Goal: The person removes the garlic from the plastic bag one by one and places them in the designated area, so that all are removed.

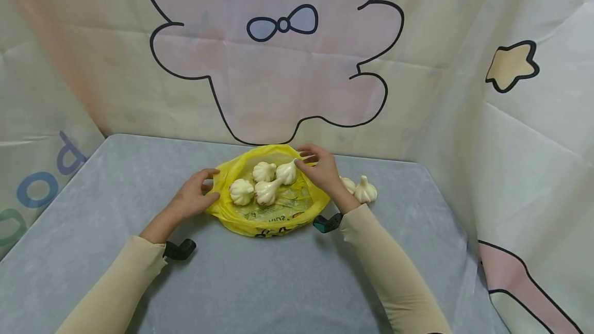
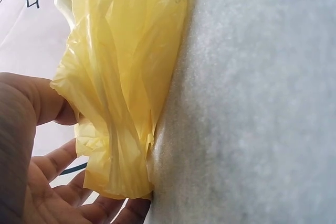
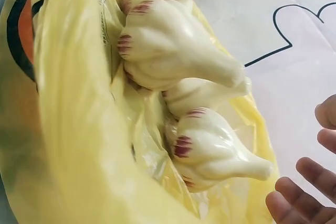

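Observation:
A yellow plastic bag (image 1: 260, 228) lies with its mouth spread wide on the grey cloth. Inside it sit several white garlic bulbs (image 1: 241, 191), whose purple-streaked bases show in the right wrist view. At the bag's left end, my left hand (image 1: 195, 194) holds the edge loosely between thumb and fingers; in the left wrist view the crumpled plastic hides part of the fingers (image 2: 58, 158). My right hand (image 1: 325, 171) is over the far right rim, its thumb near a bulb's stem. In the right wrist view its fingers (image 3: 315, 174) are spread apart from the bulbs, holding nothing.
Two more garlic bulbs (image 1: 365, 190) stand on the table right of the bag, one partly behind my right wrist. Grey cloth (image 1: 260, 287) covers the table. A printed curtain (image 1: 297, 81) hangs directly behind its far edge.

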Available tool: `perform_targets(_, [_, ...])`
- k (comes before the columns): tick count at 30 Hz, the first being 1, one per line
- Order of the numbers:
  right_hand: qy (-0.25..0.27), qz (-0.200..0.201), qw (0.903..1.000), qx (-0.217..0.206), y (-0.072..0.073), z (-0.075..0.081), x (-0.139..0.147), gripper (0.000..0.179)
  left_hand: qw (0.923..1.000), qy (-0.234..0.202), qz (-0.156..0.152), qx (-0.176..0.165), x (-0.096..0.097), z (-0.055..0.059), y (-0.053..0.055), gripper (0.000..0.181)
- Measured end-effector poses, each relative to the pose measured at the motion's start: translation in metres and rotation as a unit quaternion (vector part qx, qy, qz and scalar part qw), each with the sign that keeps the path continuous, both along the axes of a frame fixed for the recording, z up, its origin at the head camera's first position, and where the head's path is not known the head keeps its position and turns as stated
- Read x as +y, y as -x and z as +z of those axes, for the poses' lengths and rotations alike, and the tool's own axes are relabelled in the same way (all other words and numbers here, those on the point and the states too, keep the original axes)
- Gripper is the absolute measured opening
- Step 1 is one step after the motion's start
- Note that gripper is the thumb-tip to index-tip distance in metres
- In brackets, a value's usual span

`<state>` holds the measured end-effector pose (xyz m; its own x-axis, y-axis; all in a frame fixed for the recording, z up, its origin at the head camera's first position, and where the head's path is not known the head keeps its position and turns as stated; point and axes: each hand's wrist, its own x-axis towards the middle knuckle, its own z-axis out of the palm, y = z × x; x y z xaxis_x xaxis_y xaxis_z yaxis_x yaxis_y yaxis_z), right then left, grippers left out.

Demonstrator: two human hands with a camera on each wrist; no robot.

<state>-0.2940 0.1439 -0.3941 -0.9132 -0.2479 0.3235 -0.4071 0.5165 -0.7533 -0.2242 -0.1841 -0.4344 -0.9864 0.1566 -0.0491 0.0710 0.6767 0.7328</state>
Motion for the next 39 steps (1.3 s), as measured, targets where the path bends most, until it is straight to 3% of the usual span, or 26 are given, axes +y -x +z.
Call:
perform_targets(16, [-0.032,-0.035,0.9974,-0.053,0.006,-0.017,-0.010,0.035,1.0000,-0.002,-0.006,0.005,-0.002,-0.002,-0.001,0.061])
perform_targets(39, [-0.023,-0.039,0.9977,-0.051,0.015,-0.027,-0.016,0.023,0.9999,-0.006,-0.008,0.010,-0.002,-0.004,0.000,0.060])
